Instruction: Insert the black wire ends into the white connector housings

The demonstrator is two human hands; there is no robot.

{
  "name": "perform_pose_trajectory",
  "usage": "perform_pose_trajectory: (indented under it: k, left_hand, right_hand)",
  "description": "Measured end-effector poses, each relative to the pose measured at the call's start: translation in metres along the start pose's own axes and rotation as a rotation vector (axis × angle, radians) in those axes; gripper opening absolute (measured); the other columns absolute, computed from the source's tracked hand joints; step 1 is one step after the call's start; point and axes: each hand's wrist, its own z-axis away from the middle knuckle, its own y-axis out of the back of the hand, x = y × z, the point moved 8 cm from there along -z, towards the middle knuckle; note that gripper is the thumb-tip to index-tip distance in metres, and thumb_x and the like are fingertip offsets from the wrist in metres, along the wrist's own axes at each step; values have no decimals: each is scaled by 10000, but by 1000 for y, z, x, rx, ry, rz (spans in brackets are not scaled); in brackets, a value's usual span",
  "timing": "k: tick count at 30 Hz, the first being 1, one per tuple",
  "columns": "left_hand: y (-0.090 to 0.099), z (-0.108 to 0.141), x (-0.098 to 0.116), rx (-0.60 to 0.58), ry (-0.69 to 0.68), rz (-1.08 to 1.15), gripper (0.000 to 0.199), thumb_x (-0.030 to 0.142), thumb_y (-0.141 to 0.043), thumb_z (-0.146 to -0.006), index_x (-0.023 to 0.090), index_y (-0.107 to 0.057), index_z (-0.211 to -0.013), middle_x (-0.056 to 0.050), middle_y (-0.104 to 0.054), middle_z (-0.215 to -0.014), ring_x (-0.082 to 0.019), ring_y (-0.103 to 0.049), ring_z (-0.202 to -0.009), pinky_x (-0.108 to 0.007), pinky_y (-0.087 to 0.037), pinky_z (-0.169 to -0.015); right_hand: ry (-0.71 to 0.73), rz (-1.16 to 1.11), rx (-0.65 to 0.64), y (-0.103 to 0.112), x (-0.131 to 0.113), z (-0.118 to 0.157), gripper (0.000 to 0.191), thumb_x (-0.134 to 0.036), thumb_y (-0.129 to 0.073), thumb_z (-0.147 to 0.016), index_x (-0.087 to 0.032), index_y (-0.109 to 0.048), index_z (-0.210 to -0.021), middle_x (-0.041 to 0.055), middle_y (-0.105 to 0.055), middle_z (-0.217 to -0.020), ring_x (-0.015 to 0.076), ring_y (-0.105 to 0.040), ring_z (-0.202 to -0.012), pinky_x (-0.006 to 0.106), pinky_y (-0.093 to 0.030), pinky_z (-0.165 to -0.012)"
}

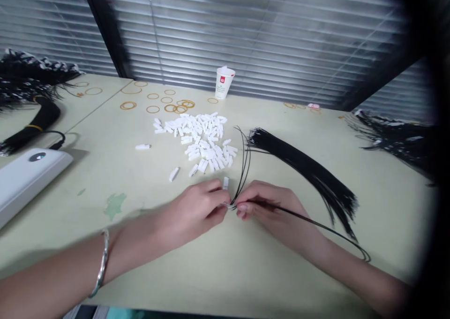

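Observation:
Pinched fingers of my left hand (207, 204) hold a small whitish piece (230, 207), mostly hidden, right at the fingertips of my right hand. Thin black wires (316, 223) are gripped in my right hand (265, 204); they loop out to the right over the forearm, and other ends stick up between the hands. One white connector (226, 183) lies just beyond my left fingers. A pile of white connectors (207, 140) is spread behind the hands. To the right lies a thick bundle of black wires (305, 166).
A paper cup (224, 83) stands at the back near the blinds. Yellow rubber bands (179, 106) are scattered behind the pile. At the left are a white device (30, 178) and a banded wire bundle (44, 115); more black wires (401, 140) lie far right.

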Motion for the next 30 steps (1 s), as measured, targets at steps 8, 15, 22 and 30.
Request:
perform_pose_trajectory:
  k: [8,15,22,30]
  left_hand:
    - [0,2,2,-5,44,40,112,133,-495,-845,139,-606,-859,-15,-512,-798,-76,-479,-605,-200,-371,-522]
    - [3,0,5,6,47,32,113,125,-513,-833,151,-622,-844,-10,-516,-782,-88,-489,-624,-199,-366,-513]
    - [3,1,4,21,37,29,122,123,-507,-833,166,-620,-853,-6,-535,-785,-95,-508,-644,-209,-373,-526]
    - [4,0,6,32,10,9,134,141,-504,-842,171,-630,-876,-11,-537,-792,-106,-520,-665,-215,-378,-540]
  right_hand:
    - [28,201,220,14,-5,4,34,-244,-643,-781,-237,-662,-755,-22,-643,-711,119,-576,-657,230,-443,-563]
    - [124,255,278,16,-13,9,47,-205,-652,-776,-249,-668,-783,-29,-653,-728,109,-585,-644,232,-439,-524]
    - [153,329,313,18,-19,14,70,-203,-660,-773,-269,-674,-793,-27,-655,-742,107,-577,-626,233,-426,-473]
    - [221,376,294,14,-26,15,90,-174,-637,-794,-256,-668,-816,-16,-652,-779,121,-600,-678,252,-442,-515]
